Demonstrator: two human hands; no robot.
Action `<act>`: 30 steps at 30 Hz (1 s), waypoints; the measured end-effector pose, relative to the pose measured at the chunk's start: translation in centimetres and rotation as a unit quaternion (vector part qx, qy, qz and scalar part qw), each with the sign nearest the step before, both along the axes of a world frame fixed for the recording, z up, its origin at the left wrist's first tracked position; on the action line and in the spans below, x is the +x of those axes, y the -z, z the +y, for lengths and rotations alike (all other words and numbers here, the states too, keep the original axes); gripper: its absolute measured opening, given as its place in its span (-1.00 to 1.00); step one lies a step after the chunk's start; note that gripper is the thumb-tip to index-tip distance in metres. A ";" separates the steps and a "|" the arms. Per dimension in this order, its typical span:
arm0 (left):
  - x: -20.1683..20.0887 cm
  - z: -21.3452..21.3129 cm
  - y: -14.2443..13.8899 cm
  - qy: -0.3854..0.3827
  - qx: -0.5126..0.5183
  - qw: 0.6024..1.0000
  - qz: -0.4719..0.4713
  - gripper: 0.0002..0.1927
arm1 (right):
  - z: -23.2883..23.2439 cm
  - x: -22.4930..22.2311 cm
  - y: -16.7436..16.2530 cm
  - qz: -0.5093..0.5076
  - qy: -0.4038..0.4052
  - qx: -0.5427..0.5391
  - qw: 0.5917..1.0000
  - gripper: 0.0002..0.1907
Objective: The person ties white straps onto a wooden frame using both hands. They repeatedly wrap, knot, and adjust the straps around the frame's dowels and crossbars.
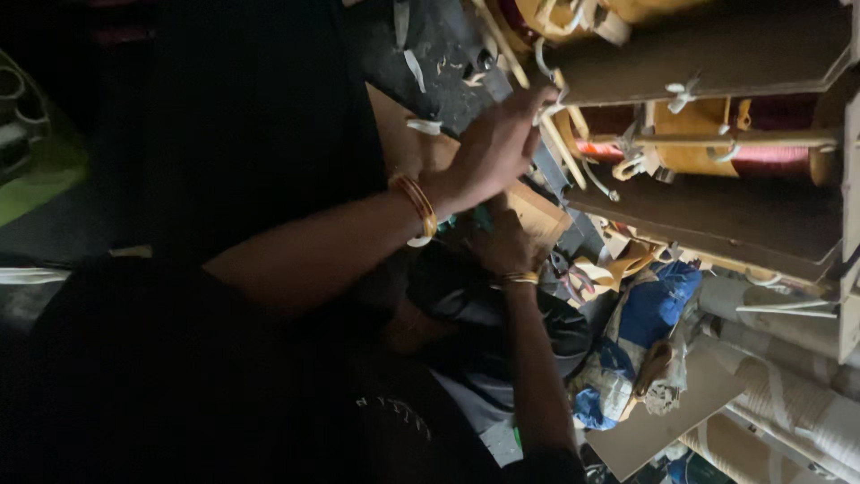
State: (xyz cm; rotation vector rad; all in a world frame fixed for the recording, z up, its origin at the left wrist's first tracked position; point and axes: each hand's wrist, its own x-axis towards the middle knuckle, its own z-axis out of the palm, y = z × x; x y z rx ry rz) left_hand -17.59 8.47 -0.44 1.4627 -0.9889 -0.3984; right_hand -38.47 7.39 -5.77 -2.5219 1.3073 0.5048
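Pinching a pale strip [563, 134] beside the wooden frame [717, 54], the left hand [493, 148] is nearer it; the right hand [506, 242], lower, probably curls around something unseen.

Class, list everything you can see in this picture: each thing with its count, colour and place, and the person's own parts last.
Copper-wound coils: at least two, reddish, upper right in the frame.
Frame boards: two, dark brown, above and below the coils.
White tape ties: several, on the frame.
Blue cloth bundle: one, lower middle-right.
Wrapped tubes: several, cream, lower right.
Bangles: gold, one wrist each.
Left hand: at a tie by the coil frame.
Right hand: below, grip unclear.
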 end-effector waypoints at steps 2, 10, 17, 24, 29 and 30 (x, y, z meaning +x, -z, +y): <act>-0.2 0.2 -0.1 0.010 0.005 1.000 0.002 -0.40 | -2.3 -1.3 -0.2 0.007 -0.085 0.040 0.996 -0.50; 1.0 -1.6 0.4 -0.057 0.045 0.935 -0.348 -0.53 | -6.3 -2.5 -2.1 -0.269 0.171 0.287 0.903 -0.66; 1.0 -1.3 1.7 -0.038 -0.045 0.959 -0.279 -0.78 | -7.8 0.8 -1.4 -0.379 0.125 0.276 0.874 -0.74; 0.9 -1.2 1.9 0.001 -0.019 0.950 -0.312 -0.82 | -8.3 1.3 -0.7 -0.405 0.064 0.196 0.891 -0.81; 0.9 -1.0 1.9 0.136 0.097 0.983 0.081 -0.81 | -8.9 1.8 -1.0 -0.355 0.035 0.163 0.920 -0.78; 0.8 -1.0 2.0 0.135 0.059 0.985 0.091 -0.79 | -9.0 1.9 -1.0 -0.399 0.048 0.202 0.893 -0.70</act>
